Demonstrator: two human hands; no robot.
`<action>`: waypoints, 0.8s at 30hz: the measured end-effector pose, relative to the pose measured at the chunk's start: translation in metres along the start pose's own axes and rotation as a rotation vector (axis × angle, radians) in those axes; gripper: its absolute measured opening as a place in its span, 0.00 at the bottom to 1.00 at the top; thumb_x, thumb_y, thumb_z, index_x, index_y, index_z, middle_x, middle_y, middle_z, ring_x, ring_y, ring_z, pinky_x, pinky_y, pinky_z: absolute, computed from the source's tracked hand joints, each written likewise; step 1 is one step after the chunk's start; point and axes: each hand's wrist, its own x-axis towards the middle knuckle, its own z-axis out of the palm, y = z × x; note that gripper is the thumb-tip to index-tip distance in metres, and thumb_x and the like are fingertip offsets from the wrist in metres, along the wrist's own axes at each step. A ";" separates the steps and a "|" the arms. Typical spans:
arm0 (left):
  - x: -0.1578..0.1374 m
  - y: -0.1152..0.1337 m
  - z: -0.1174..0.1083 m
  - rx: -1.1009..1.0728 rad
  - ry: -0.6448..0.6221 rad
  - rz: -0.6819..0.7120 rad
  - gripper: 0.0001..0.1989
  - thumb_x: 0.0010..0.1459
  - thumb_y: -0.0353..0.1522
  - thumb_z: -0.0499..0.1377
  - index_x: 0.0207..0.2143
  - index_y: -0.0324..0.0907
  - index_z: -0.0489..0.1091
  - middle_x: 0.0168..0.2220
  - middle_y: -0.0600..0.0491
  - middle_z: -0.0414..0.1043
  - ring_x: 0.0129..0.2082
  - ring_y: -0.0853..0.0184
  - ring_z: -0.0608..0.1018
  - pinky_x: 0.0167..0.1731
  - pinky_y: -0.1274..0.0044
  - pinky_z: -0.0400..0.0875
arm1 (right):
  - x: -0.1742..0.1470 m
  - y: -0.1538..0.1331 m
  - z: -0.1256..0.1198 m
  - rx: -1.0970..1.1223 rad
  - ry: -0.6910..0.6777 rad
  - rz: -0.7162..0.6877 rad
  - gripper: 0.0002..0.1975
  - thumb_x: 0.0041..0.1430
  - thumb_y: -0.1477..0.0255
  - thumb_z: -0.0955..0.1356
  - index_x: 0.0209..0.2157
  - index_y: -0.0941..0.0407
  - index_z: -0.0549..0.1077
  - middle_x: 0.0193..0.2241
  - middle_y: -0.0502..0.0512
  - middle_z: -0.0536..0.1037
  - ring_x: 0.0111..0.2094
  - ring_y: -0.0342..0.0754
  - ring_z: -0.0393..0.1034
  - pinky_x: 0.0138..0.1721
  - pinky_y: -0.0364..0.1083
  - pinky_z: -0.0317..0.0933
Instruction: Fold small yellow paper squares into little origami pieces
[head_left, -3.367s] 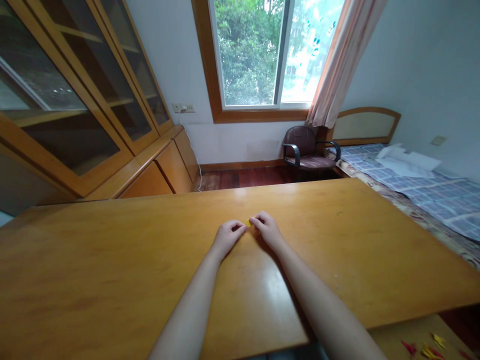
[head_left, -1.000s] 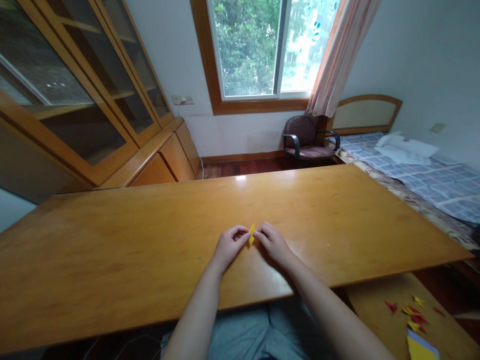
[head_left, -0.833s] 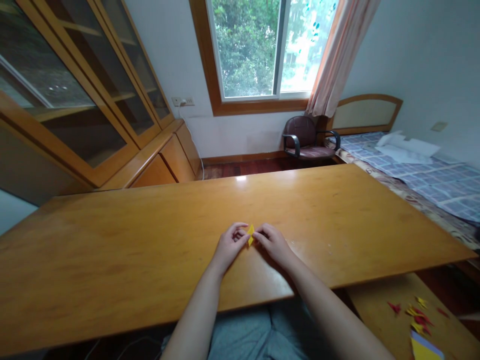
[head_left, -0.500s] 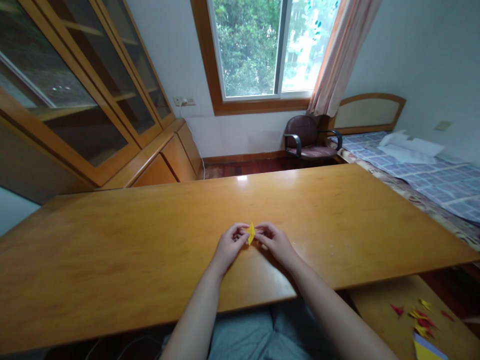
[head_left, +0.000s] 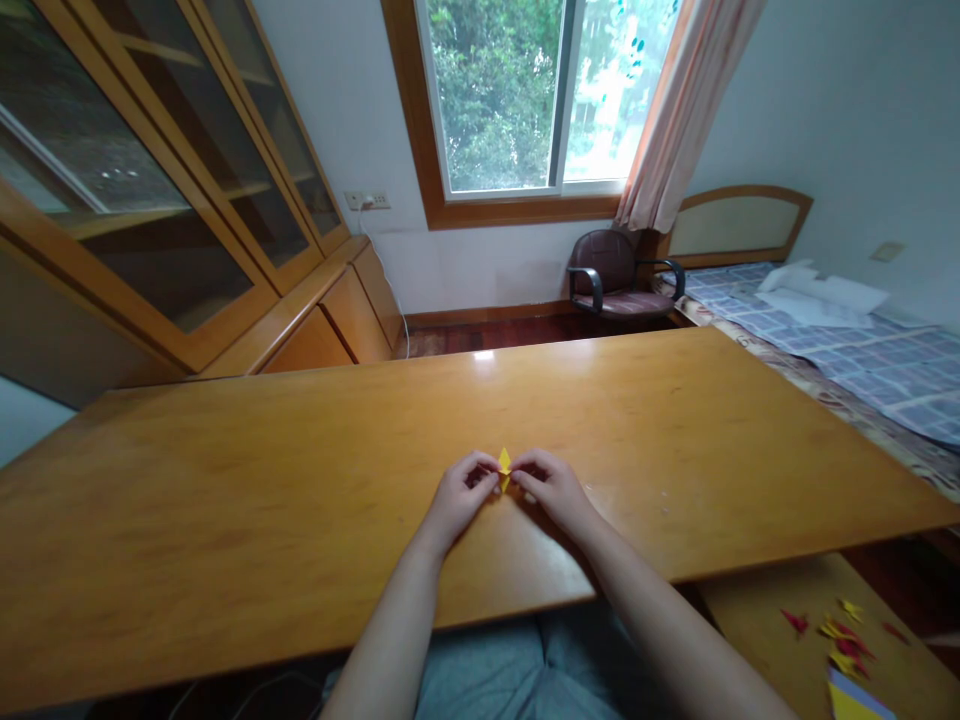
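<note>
A small folded piece of yellow paper (head_left: 505,461) is held between my two hands, just above the wooden table (head_left: 300,500). It has pointed ends at top and bottom, with a crease across its middle. My left hand (head_left: 465,490) pinches its left side between thumb and fingers. On the opposite side, my right hand (head_left: 551,485) pinches it in the same way. The fingertips hide parts of both side edges.
Lower right, a lower wooden surface (head_left: 765,610) bears several red and yellow folded paper pieces (head_left: 844,640) and a yellow and lilac paper stack (head_left: 855,695). Beyond the table stand a dark armchair (head_left: 619,275), a bed (head_left: 847,350) and a glass-door cabinet (head_left: 255,270).
The yellow paper's middle now shows a crosswise fold, where before it looked like one slanted diamond. Both hands have shifted only slightly and keep their pinch.
</note>
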 end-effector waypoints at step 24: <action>-0.002 0.002 0.002 0.085 0.011 0.015 0.09 0.59 0.37 0.60 0.38 0.41 0.72 0.30 0.54 0.74 0.29 0.68 0.77 0.33 0.77 0.71 | -0.002 -0.004 0.002 0.039 -0.034 0.070 0.09 0.60 0.64 0.69 0.35 0.55 0.77 0.30 0.53 0.79 0.33 0.47 0.73 0.35 0.45 0.66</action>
